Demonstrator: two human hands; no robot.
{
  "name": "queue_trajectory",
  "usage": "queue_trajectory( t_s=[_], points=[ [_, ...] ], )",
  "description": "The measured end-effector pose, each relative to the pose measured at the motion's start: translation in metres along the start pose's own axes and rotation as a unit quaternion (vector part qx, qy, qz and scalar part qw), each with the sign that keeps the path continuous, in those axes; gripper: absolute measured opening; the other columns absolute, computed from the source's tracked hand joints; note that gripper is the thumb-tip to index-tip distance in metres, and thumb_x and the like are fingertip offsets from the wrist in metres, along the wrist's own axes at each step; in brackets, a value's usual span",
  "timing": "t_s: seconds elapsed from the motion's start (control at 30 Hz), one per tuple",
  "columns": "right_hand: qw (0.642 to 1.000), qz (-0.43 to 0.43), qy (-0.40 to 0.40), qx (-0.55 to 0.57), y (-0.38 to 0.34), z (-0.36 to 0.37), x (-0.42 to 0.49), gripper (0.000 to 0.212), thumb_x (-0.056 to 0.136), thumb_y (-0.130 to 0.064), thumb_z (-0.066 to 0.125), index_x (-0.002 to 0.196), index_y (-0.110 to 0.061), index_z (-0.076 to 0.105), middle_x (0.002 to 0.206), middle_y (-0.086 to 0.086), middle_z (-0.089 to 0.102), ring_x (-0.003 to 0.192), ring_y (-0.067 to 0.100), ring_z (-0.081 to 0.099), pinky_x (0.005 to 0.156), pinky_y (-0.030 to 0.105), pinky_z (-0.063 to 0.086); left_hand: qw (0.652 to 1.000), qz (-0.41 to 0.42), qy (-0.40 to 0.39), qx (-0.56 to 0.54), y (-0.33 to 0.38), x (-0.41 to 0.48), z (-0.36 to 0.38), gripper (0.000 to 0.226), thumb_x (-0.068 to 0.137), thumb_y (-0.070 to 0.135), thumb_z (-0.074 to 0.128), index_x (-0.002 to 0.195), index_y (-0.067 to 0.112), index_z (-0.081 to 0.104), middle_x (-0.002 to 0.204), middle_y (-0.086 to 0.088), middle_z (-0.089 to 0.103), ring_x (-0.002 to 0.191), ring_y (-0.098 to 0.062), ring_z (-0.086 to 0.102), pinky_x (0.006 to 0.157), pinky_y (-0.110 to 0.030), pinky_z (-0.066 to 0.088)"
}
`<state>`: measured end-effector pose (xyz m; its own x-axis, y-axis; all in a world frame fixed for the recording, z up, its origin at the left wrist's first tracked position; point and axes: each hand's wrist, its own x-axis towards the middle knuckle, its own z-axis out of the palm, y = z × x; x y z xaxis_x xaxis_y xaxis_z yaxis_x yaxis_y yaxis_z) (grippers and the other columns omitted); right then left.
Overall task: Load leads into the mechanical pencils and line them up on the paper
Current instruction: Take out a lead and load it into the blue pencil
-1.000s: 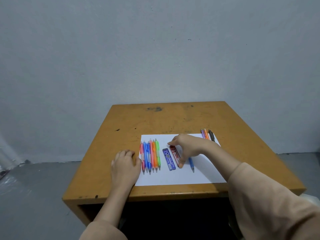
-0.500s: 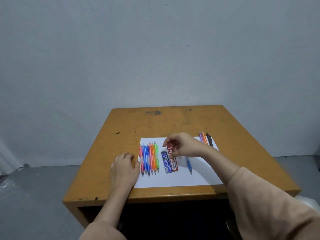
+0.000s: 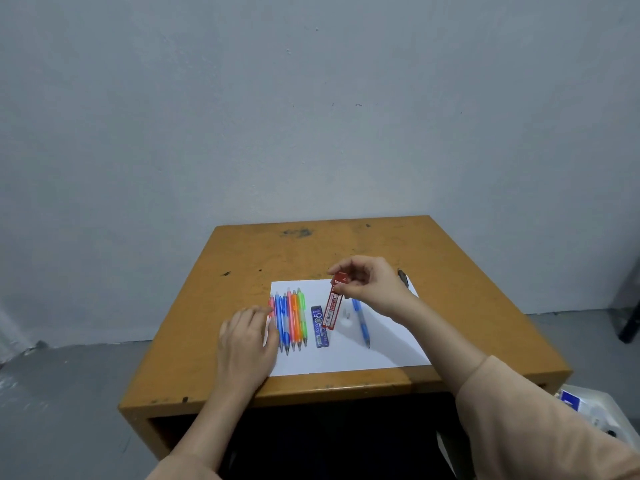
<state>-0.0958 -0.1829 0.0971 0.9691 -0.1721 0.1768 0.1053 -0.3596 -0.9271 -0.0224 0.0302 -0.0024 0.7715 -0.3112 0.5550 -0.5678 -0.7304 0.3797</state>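
Lead case [image 3: 331, 308], the red one, hangs tilted from the right hand [image 3: 370, 284], whose fingertips pinch its top end. Below the grip lies the paper [image 3: 346, 358], with a blue lead case [image 3: 319, 326] down to its left and a blue mechanical pencil [image 3: 361, 322] down to its right. Farther left, a row of coloured pencils [image 3: 292, 317] sits beside the left hand [image 3: 247, 341], which rests slack and holds nothing.

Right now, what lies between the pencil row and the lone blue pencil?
Head view: blue lead case and red case, pinched by the right hand.

Red lead case [image 3: 333, 304] in right hand [image 3: 372, 285]
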Motion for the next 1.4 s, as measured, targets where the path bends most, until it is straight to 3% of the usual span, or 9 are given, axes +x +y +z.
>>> queue_trajectory(
  t_s=[0.1, 0.27, 0.37, 0.53, 0.6, 0.87, 1.1, 1.2, 1.4],
  points=[
    [0.997, 0.003, 0.063, 0.041, 0.003, 0.005, -0.011, 0.026, 0.081, 0.005, 0.069, 0.089, -0.019, 0.068, 0.082, 0.006, 0.066, 0.068, 0.009, 0.059, 0.067, 0.019, 0.053, 0.998, 0.014, 0.013, -0.059, 0.020, -0.006, -0.004, 0.022, 0.088, 0.022, 0.063, 0.107, 0.011, 0.068, 0.105, -0.003, 0.068, 0.098, -0.017, 0.060, 0.084, -0.032, 0.041],
    [0.984, 0.018, 0.148, 0.097, 0.013, 0.020, -0.028, 0.026, 0.080, 0.006, 0.070, 0.089, -0.018, 0.068, 0.082, 0.006, 0.067, 0.071, 0.010, 0.063, 0.065, 0.018, 0.053, 0.987, 0.064, -0.006, -0.147, 0.056, -0.010, -0.008, 0.045, 0.085, 0.047, 0.047, 0.111, 0.015, 0.066, 0.109, 0.001, 0.067, 0.102, -0.013, 0.058, 0.086, -0.037, 0.048],
    [0.975, 0.027, 0.178, 0.132, 0.018, 0.027, -0.036, 0.024, 0.080, 0.006, 0.069, 0.089, -0.016, 0.069, 0.081, 0.008, 0.067, 0.071, 0.009, 0.066, 0.067, 0.020, 0.054, 0.983, 0.084, -0.011, -0.165, 0.072, -0.009, -0.007, 0.049, 0.083, 0.051, 0.048, 0.110, 0.015, 0.067, 0.105, 0.001, 0.068, 0.099, -0.015, 0.060, 0.083, -0.034, 0.049],
    [0.959, 0.041, 0.216, 0.178, 0.021, 0.033, -0.046, 0.023, 0.081, 0.004, 0.069, 0.093, -0.015, 0.068, 0.088, 0.010, 0.070, 0.075, 0.011, 0.068, 0.070, 0.020, 0.055, 0.982, 0.079, -0.012, -0.171, 0.078, -0.011, 0.004, 0.037, 0.077, 0.030, 0.077, 0.108, 0.013, 0.068, 0.102, 0.000, 0.069, 0.095, -0.018, 0.062, 0.077, -0.027, 0.048],
    [0.953, 0.052, 0.230, 0.191, 0.023, 0.035, -0.050, 0.023, 0.080, 0.004, 0.069, 0.094, -0.014, 0.069, 0.090, 0.008, 0.070, 0.077, 0.010, 0.069, 0.068, 0.018, 0.055, 0.983, 0.063, -0.015, -0.170, 0.076, -0.012, 0.008, 0.035, 0.076, 0.025, 0.077, 0.108, 0.011, 0.070, 0.103, -0.002, 0.070, 0.097, -0.019, 0.062, 0.078, -0.026, 0.046],
    [0.955, 0.075, 0.201, 0.205, 0.036, 0.039, -0.064, 0.029, 0.084, 0.001, 0.067, 0.103, -0.022, 0.069, 0.093, -0.009, 0.072, 0.082, 0.011, 0.071, 0.074, 0.017, 0.054, 0.975, -0.003, -0.039, -0.217, 0.067, -0.021, 0.015, 0.033, 0.083, 0.015, 0.070, 0.115, 0.010, 0.067, 0.113, -0.002, 0.066, 0.105, -0.009, 0.052, 0.082, -0.007, 0.033],
    [0.971, 0.072, 0.187, 0.131, 0.044, 0.036, -0.061, 0.027, 0.089, -0.001, 0.060, 0.101, -0.023, 0.069, 0.094, -0.010, 0.068, 0.081, 0.000, 0.068, 0.070, 0.012, 0.052, 0.973, -0.011, -0.039, -0.226, 0.063, -0.023, 0.020, 0.029, 0.085, 0.013, 0.069, 0.114, 0.012, 0.067, 0.113, 0.001, 0.066, 0.107, -0.008, 0.052, 0.084, -0.005, 0.034],
    [0.981, 0.042, 0.172, 0.074, 0.048, 0.034, -0.060, 0.028, 0.091, 0.001, 0.057, 0.103, -0.022, 0.068, 0.095, -0.003, 0.069, 0.081, 0.007, 0.069, 0.075, 0.015, 0.053, 0.973, -0.010, -0.040, -0.226, 0.061, -0.024, 0.021, 0.030, 0.086, 0.015, 0.068, 0.116, 0.013, 0.066, 0.114, 0.003, 0.064, 0.109, -0.007, 0.050, 0.085, -0.005, 0.034],
    [0.986, -0.013, 0.167, -0.001, 0.054, 0.031, -0.056, 0.027, 0.093, -0.002, 0.054, 0.104, -0.023, 0.066, 0.092, -0.007, 0.067, 0.081, 0.009, 0.067, 0.077, 0.020, 0.055, 0.972, 0.003, -0.040, -0.232, 0.060, -0.025, 0.022, 0.031, 0.086, 0.015, 0.067, 0.117, 0.012, 0.066, 0.113, 0.004, 0.064, 0.108, -0.007, 0.050, 0.086, -0.014, 0.040]
  ],
)
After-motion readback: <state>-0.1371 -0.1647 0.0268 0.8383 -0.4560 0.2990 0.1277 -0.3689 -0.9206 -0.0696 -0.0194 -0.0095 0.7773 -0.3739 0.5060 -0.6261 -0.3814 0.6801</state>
